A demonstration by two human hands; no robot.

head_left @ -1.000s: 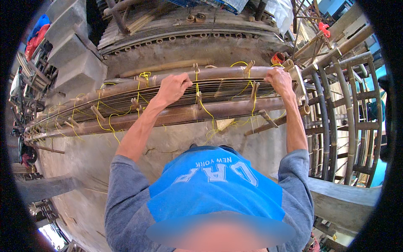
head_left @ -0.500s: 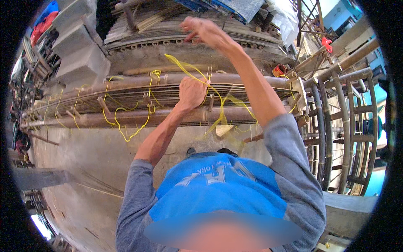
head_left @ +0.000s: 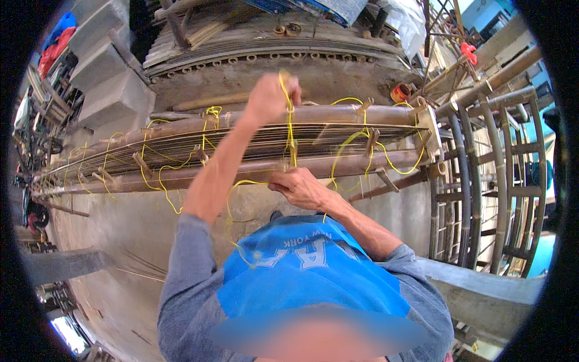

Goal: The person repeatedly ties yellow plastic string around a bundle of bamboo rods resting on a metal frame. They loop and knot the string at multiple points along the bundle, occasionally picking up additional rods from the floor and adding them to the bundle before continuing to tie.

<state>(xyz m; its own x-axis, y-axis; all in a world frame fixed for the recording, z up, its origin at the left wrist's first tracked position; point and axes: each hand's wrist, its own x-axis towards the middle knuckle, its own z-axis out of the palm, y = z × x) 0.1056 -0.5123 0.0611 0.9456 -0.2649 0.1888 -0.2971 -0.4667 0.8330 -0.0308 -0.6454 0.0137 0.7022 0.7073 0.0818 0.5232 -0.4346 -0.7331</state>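
A long frame of two bamboo poles crosses in front of me, the far pole (head_left: 241, 116) and the near pole (head_left: 235, 171). Many thin dark strands (head_left: 235, 140) run lengthwise between them. Yellow plastic twine (head_left: 291, 130) spans the gap at the middle, beside a short wooden peg (head_left: 294, 151). My left hand (head_left: 270, 99), blurred, is closed on this twine above the far pole. At the near pole my right hand (head_left: 297, 186) is closed, fingers pinching the twine, whose loose length (head_left: 231, 202) loops left and hangs toward my shirt.
More yellow loops and pegs (head_left: 371, 139) line the frame. A wooden end board (head_left: 427, 123) closes its right end. Bamboo ladder-like racks (head_left: 494, 181) stand at right, concrete steps (head_left: 111, 90) at back left. A red tin (head_left: 400, 92) sits behind the frame.
My right hand has come down from beyond the far pole to the near pole. My left hand has moved from the strands to above the far pole. The twine between them is now drawn straight.
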